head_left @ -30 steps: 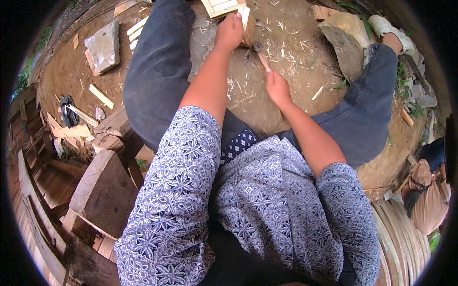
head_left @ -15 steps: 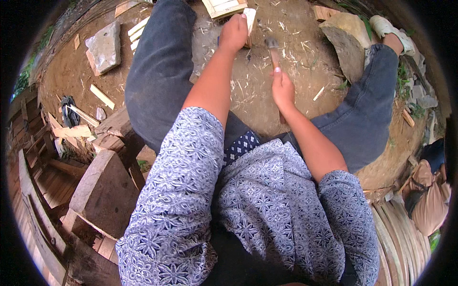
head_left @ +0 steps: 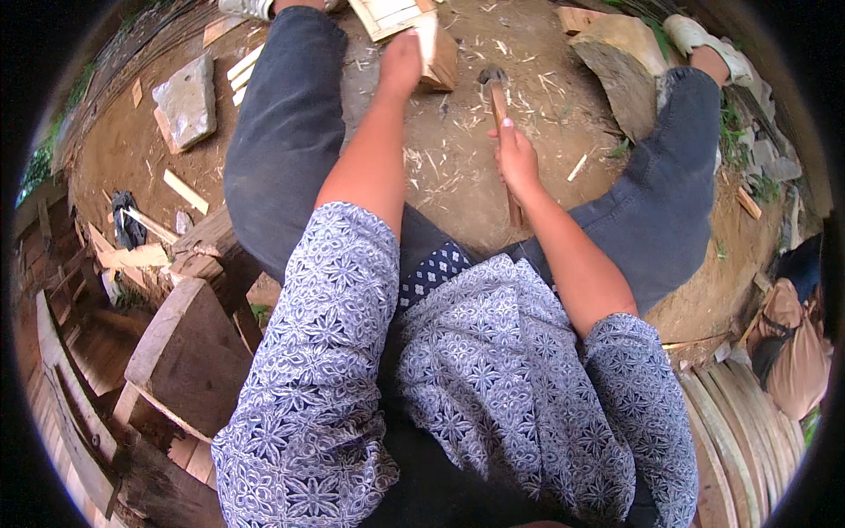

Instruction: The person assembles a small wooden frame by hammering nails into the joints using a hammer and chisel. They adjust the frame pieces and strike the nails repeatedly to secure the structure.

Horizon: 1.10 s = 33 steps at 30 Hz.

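My left hand point(head_left: 402, 63) is closed around the edge of a pale flat wood piece point(head_left: 426, 42); its fingers are partly hidden. The piece stands against a brown wooden block point(head_left: 444, 68) on the ground. In my right hand point(head_left: 518, 160) is a hammer point(head_left: 500, 99) with a wooden handle and a dark metal head. I grip it midway along the handle, with the head pointing away from me, to the right of the block and apart from it. Just beyond my left hand lies a pale slatted wooden panel point(head_left: 387, 16).
Wood chips point(head_left: 427, 167) litter the dirt between my legs. A grey stone slab point(head_left: 187, 101) lies left, a large rock point(head_left: 616, 84) right. Pale sticks point(head_left: 246, 70) lie beside my left leg. Boards point(head_left: 735, 431) are stacked at lower right, near another person's tan clothing point(head_left: 792, 343).
My left hand has shifted a little left and nearer the slatted panel, and more of the brown block shows. The hammer is now more upright. The whole view has shifted slightly.
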Available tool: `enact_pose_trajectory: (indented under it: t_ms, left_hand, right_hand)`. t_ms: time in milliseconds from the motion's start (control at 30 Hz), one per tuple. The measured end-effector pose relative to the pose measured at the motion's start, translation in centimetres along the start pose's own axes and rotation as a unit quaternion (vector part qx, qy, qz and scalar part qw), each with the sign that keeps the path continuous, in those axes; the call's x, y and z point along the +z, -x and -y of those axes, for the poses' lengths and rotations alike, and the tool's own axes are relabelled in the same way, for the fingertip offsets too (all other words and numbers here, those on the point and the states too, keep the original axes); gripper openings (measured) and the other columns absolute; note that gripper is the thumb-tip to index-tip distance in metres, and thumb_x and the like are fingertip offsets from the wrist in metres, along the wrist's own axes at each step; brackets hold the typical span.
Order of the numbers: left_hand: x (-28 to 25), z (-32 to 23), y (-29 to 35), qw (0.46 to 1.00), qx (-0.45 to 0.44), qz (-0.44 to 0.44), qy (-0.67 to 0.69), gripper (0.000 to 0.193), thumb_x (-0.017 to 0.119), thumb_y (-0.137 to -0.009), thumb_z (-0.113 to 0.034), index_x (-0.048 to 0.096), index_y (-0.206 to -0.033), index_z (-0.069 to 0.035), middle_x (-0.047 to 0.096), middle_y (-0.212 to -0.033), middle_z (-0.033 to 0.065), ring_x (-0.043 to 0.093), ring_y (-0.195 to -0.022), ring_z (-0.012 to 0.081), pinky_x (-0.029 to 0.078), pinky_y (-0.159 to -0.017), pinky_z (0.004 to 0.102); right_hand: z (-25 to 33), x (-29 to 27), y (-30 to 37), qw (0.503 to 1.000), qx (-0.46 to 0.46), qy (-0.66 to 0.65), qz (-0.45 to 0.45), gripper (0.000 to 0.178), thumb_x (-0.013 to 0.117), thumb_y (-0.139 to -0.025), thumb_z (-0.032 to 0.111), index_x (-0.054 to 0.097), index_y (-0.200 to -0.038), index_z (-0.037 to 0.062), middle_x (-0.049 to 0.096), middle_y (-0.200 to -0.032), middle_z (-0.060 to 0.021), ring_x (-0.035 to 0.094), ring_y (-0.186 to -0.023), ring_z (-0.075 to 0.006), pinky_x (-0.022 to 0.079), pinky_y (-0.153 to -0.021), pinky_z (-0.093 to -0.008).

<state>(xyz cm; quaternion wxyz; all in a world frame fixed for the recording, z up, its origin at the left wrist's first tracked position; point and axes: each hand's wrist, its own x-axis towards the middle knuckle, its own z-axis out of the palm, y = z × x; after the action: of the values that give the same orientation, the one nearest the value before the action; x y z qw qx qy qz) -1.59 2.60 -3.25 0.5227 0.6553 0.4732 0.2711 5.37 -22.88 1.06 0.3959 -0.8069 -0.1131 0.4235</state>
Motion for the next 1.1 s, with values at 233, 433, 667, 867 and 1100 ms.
enact_pose_trajectory:
  t_ms: [233, 433, 667, 867, 1100]
  left_hand:
    - [0.0, 0.6, 4.1, 0.978, -0.177, 0.096, -0.056, 0.043, 0.052, -0.097, -0.038, 0.070, -0.109, -0.001, 0.071, -0.105, 0.0173, 0.068, -0.098, 0.0290, 0.050, -0.088, 0.0375]
    - [-0.6, -1.2, 5.5, 0.951, -0.052, 0.041, -0.304, 0.029, 0.062, -0.088, -0.030, 0.073, -0.103, -0.007, 0.072, -0.100, 0.0187, 0.068, -0.095, 0.0357, 0.053, -0.086, 0.0443]
    - [-2.1, -1.6, 6.2, 0.909, -0.050, 0.130, -0.393, 0.039, 0.071, -0.082, -0.035, 0.064, -0.111, -0.010, 0.072, -0.102, 0.0148, 0.068, -0.098, 0.0333, 0.053, -0.083, 0.0445]
    - [-2.0, -3.1, 7.7, 0.872, -0.092, 0.208, -0.434, 0.054, 0.077, -0.077, -0.037, 0.057, -0.117, -0.008, 0.069, -0.111, 0.0179, 0.066, -0.106, 0.0353, 0.052, -0.092, 0.0452]
    - [-3.2, 0.8, 7.9, 0.878, -0.173, 0.036, -0.445, 0.067, 0.077, -0.077, -0.033, 0.047, -0.125, 0.003, 0.058, -0.125, 0.0273, 0.060, -0.115, 0.0411, 0.049, -0.099, 0.0452]
  right_hand:
    - [9.4, -6.1, 4.0, 0.990, 0.027, -0.136, -0.006, 0.037, 0.052, -0.102, 0.039, 0.058, -0.118, 0.0059, 0.050, -0.077, 0.0031, 0.048, -0.059, -0.0059, 0.043, -0.052, -0.0231]
    - [10.0, -11.1, 9.2, 0.989, -0.026, -0.148, 0.010, 0.032, 0.060, -0.099, 0.030, 0.058, -0.118, 0.0047, 0.053, -0.083, 0.0024, 0.051, -0.066, -0.0048, 0.044, -0.058, -0.0212]
    - [7.4, -9.5, 8.9, 0.969, 0.073, -0.236, 0.017, 0.030, 0.066, -0.094, 0.039, 0.055, -0.094, 0.0107, 0.052, -0.078, 0.0033, 0.050, -0.059, -0.0052, 0.042, -0.052, -0.0221]
    - [6.3, -7.0, 6.4, 0.992, 0.025, -0.093, 0.083, 0.042, 0.066, -0.093, 0.043, 0.059, -0.105, 0.0028, 0.048, -0.076, 0.0034, 0.046, -0.059, -0.0064, 0.040, -0.052, -0.0240]
    - [5.9, -6.4, 7.0, 0.991, -0.052, -0.047, 0.116, 0.043, 0.062, -0.095, 0.042, 0.060, -0.108, 0.0005, 0.049, -0.076, 0.0031, 0.046, -0.062, -0.0075, 0.039, -0.055, -0.0263]
